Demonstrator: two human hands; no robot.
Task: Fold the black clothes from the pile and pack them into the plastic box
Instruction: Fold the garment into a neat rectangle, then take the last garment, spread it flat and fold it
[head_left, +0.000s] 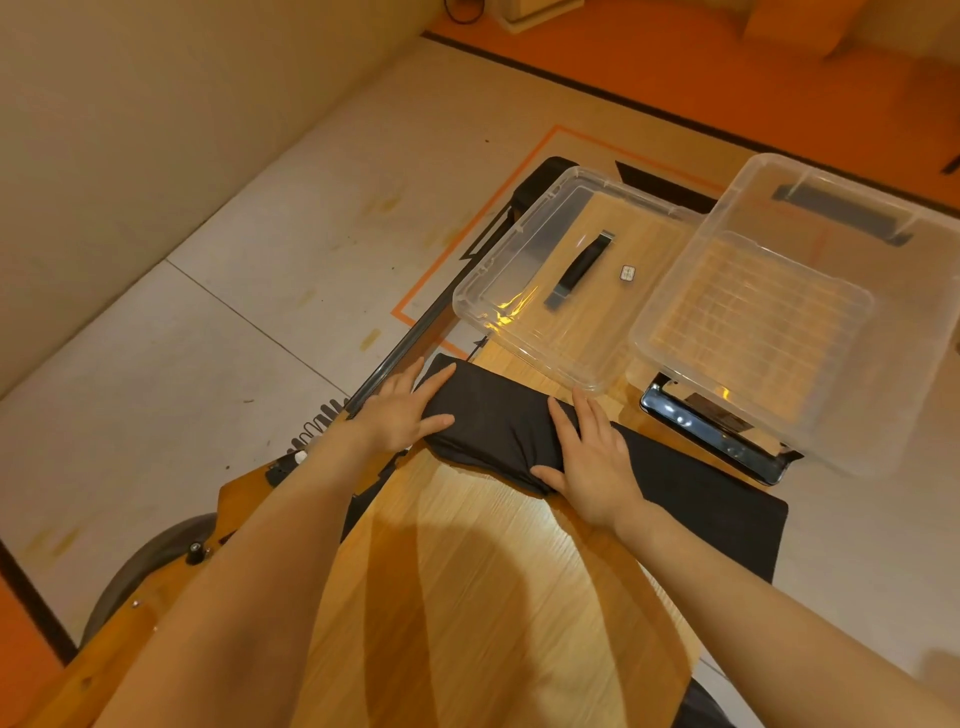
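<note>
Black garment (488, 426) sits folded on the wooden table (467, 571), near its far-left edge, just in front of the clear lid (524, 291). Your left hand (402, 415) lies flat on the bundle's left end, fingers straight and spread, nothing gripped. Your right hand (592, 457) lies flat on the right end, fingers extended, thumb along the near edge, pressing not pinching. More black cloth (717, 499) stretches flat to the right from under that hand, reaching the table's right edge. Plastic box (810, 312) stands open at far right, beside the lid, its near corner over a dark glossy item (696, 426) I can't identify.
</note>
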